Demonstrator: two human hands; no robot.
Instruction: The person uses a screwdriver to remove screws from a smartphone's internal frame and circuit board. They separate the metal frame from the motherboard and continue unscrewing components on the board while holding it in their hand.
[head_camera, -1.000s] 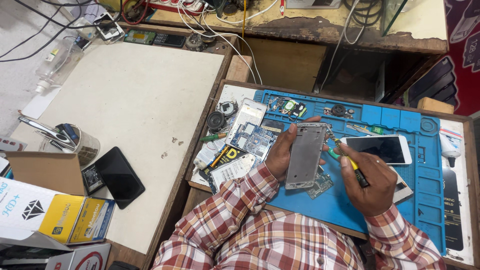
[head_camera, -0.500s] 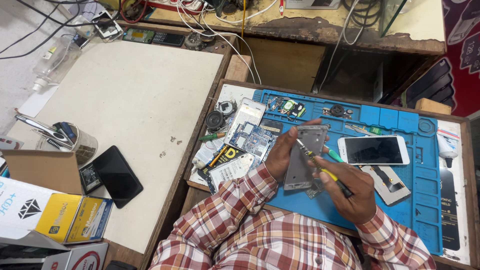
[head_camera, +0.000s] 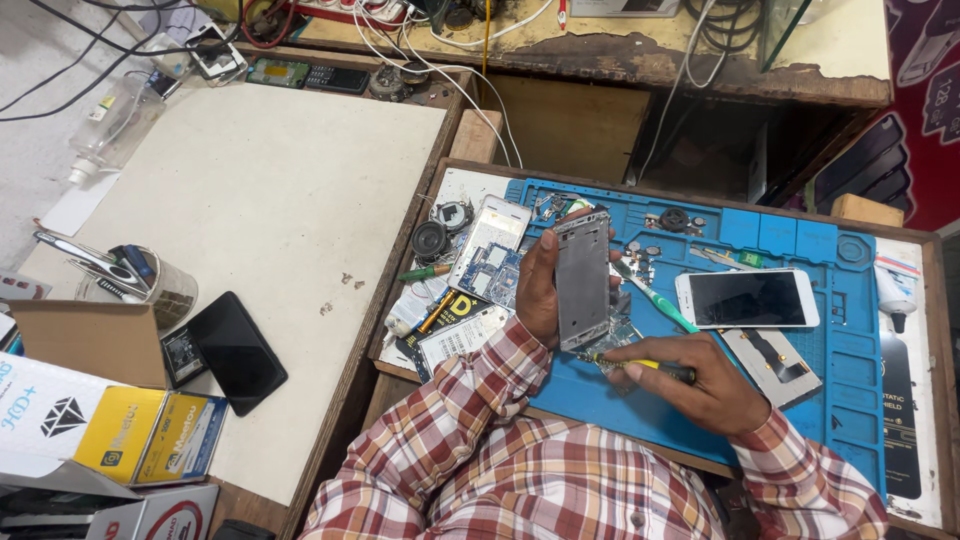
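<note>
While raised just above the blue mat (head_camera: 800, 330) on the worktop, grey phone frame (head_camera: 583, 278), long and slim, clamped upright in left hand (head_camera: 540, 290) grip; right hand (head_camera: 700, 385) grip closed around yellow-handled screwdriver (head_camera: 650, 367), tip at frame's lower edge.

I see a person wearing a long-sleeved shirt (head_camera: 560, 480) with a checked pattern. The checks are made of red, white and dark brownish bands that cross each other, with thin darker lines between them. The cloth looks soft and a little wrinkled at the elbows. Both sleeves go down to the wrists and end in buttoned cuffs of the same pattern. The left hand (head_camera: 540, 290) and the right hand (head_camera: 700, 385) are bare, without gloves. I cannot make out any ring or watch.
</note>
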